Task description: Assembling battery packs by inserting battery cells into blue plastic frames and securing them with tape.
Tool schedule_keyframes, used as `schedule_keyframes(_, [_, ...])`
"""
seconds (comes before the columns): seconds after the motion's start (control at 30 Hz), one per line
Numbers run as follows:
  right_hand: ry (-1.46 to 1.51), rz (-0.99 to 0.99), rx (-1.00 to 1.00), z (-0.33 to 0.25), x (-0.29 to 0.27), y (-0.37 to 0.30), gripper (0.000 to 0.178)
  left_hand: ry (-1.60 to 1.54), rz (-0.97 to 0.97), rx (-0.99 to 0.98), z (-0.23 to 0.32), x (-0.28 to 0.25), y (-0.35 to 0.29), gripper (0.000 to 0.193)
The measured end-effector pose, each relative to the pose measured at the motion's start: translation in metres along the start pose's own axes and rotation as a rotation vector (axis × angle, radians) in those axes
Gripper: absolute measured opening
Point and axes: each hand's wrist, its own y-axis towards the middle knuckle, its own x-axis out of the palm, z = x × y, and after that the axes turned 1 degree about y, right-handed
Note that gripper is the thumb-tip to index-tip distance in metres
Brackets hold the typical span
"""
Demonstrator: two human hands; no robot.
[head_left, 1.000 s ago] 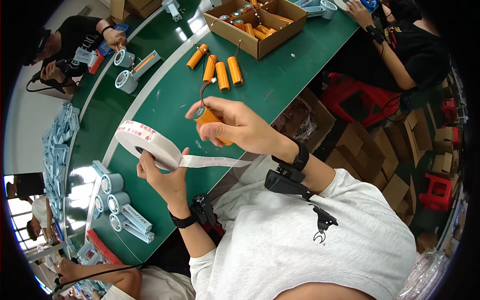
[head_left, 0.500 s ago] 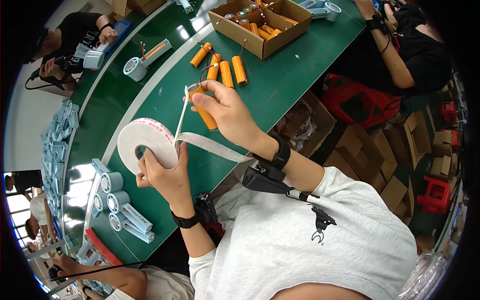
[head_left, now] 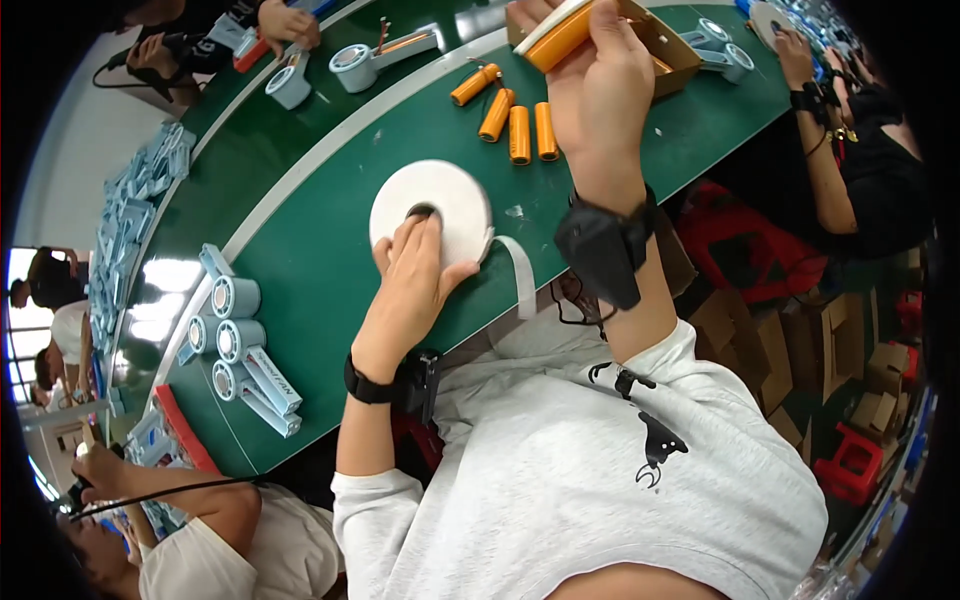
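Observation:
A wide roll of white tape (head_left: 462, 195) lies on the green table, a loose tape tail (head_left: 522, 272) curling from its right side toward the table edge. My left hand (head_left: 408, 280) grips it, fingertips in the central hole and thumb at the outer rim. Raised at the upper right, my right hand (head_left: 608, 105) is closed around an orange cylindrical battery (head_left: 563, 40). A white tape strip (head_left: 545, 24) runs along that battery's side. Several more orange batteries (head_left: 519, 138) with thin wires lie on the table to the left of my right hand.
A cardboard box (head_left: 665, 45) stands partly hidden behind my right hand. Light-blue handheld fans (head_left: 238, 340) cluster at the left, and another fan (head_left: 353, 68) with an open handle lies farther back. Co-workers sit on several sides. Red stools (head_left: 850, 465) and cartons (head_left: 735, 325) fill the floor at right.
My right hand has moved up and right with the battery, away from the roll; the strip between them is now separate. My left hand has moved the roll rightward and laid it on the table.

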Motion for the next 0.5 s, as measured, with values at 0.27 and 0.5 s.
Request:
schedule_keyframes(0.27, [-0.539,-1.541,0.799,0.058,0.029,-0.128,0.027,0.334,0.057,-0.190,-0.092,-0.139,-0.040,0.046])
schedule_keyframes(0.5, [-0.853,-1.761,0.105,0.154,0.031,-0.221,0.020,0.146,-0.082,-0.522,-0.140,-0.153,-0.100,0.042])
